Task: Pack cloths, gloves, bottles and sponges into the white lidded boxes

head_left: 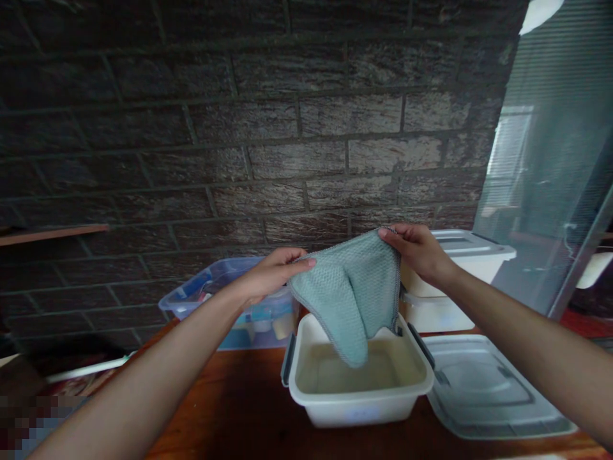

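Observation:
A pale green textured cleaning cloth (pixel 352 281) with a grey stitched edge hangs spread between my two hands. My left hand (pixel 282 268) pinches its upper left corner between thumb and fingers. At the upper right corner, my right hand (pixel 416 249) grips it the same way, a little higher. The cloth's lower part droops over an uncovered white plastic box (pixel 361 399) with grey side latches. Its lowest tip hangs in front of the box's inside; whether it touches the box I cannot tell.
A clear lid (pixel 498 390) lies right of the box on the wooden table (pixel 225 402). Behind it stand stacked white lidded boxes (pixel 474 271). At back left is a bluish transparent bin (pixel 191 297) with several items inside. A dark brick wall (pixel 268 128) rises behind, with a glass panel (pixel 550 160) at right.

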Demonstrator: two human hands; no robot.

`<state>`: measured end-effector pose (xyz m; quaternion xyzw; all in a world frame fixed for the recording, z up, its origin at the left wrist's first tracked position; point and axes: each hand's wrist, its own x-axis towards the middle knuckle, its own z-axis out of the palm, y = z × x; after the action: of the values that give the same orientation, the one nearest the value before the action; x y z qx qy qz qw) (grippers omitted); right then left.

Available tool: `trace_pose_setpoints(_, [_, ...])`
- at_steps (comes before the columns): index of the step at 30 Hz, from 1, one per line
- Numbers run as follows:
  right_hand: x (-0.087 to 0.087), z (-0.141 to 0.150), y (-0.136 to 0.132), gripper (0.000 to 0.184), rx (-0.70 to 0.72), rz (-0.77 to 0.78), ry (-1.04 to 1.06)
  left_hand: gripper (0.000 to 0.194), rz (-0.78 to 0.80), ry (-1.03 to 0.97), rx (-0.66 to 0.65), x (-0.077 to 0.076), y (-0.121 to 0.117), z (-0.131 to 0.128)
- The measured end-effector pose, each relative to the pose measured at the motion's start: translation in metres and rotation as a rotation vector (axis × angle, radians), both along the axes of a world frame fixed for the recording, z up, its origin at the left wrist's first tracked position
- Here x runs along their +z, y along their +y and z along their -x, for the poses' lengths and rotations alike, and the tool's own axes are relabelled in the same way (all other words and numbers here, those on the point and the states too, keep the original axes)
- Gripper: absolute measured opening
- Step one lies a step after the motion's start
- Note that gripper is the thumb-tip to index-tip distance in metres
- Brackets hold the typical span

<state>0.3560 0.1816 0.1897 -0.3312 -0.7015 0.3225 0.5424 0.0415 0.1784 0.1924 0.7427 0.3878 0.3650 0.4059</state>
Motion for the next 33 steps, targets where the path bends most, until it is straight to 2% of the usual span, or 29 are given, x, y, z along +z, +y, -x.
trace_pose_setpoints(6, [0.010, -0.015, 0.007, 0.040, -0.036, -0.015, 0.049, 0.035, -0.097, -0.085, 0.046, 0.007, 0.006, 0.013])
trace_pose_setpoints(11, [0.009, -0.026, 0.017, 0.040, -0.014, 0.028, 0.100, 0.040, -0.135, -0.164, 0.075, 0.018, 0.007, 0.019])
trace_pose_setpoints(19, [0.005, -0.026, 0.019, 0.027, 0.117, 0.157, 0.245, 0.038, -0.051, -0.423, 0.001, 0.020, -0.001, 0.014])
trace_pose_setpoints(27, [0.004, -0.025, 0.014, 0.024, 0.107, 0.173, 0.285, 0.029, -0.148, -0.478, 0.099, 0.017, -0.001, 0.017])
trace_pose_setpoints(33, [0.005, -0.033, 0.008, 0.026, 0.101, 0.236, 0.221, 0.031, -0.341, -0.391, 0.173, 0.017, 0.001, 0.007])
